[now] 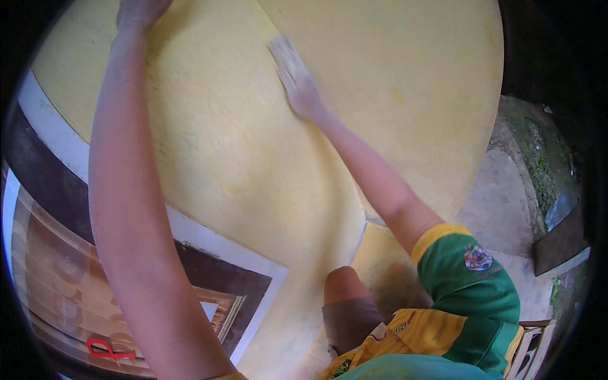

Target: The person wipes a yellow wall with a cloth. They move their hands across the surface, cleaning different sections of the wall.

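Note:
A yellow painted wall (pixel 228 156) fills most of the view, with faint smudges on it. My right hand (pixel 297 80) lies against the wall near a corner line at the upper middle, blurred, its fingers stretched upward; a pale, flat thing seems to be under or along the fingers, too blurred to name. My left hand (pixel 142 12) is at the top left edge against the wall, and its fingers are cut off by the frame, so what it holds or touches is hidden.
A dark window frame (pixel 228 266) with a white border (pixel 213 237) and glass bearing red writing is at lower left. Concrete paving (pixel 498 190) and mossy ground (pixel 536 161) lie at right. A slatted wooden thing (pixel 532 349) stands at lower right. My bent knee (pixel 342 285) is near the wall's foot.

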`<state>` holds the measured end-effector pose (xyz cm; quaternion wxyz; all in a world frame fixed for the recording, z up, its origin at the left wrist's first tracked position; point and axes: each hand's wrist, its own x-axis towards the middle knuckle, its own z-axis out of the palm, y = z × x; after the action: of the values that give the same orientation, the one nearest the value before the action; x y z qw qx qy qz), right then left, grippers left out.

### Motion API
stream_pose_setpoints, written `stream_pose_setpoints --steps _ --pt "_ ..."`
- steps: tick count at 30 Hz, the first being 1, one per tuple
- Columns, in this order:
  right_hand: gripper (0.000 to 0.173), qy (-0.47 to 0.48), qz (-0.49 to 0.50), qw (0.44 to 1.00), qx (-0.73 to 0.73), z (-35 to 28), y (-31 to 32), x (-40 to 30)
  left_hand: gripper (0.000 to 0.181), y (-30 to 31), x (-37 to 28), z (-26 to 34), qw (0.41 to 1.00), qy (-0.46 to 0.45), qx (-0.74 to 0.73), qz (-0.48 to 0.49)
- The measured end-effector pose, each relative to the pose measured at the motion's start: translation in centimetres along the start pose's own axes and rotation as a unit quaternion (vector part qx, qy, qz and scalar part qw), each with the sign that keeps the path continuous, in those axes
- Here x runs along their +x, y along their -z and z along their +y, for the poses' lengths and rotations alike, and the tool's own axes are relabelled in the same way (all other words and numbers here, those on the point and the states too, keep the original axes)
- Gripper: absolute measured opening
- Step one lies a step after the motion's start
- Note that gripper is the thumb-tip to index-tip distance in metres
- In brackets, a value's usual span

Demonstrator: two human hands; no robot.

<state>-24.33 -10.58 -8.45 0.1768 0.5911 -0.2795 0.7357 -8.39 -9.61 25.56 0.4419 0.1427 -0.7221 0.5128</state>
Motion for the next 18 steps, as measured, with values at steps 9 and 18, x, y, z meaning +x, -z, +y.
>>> stream_pose_setpoints --steps 9,18 --pt "0.055 -0.215 -0.093 0.972 -0.026 -2.7 6.8 -23.5 0.035 0.0 -0.9 1.8 0.999 0.0 -0.018 0.027" --pt "0.051 0.333 0.032 0.744 -0.578 -3.9 4.2 27.3 0.027 0.9 1.2 2.1 0.993 -0.056 0.023 0.1"
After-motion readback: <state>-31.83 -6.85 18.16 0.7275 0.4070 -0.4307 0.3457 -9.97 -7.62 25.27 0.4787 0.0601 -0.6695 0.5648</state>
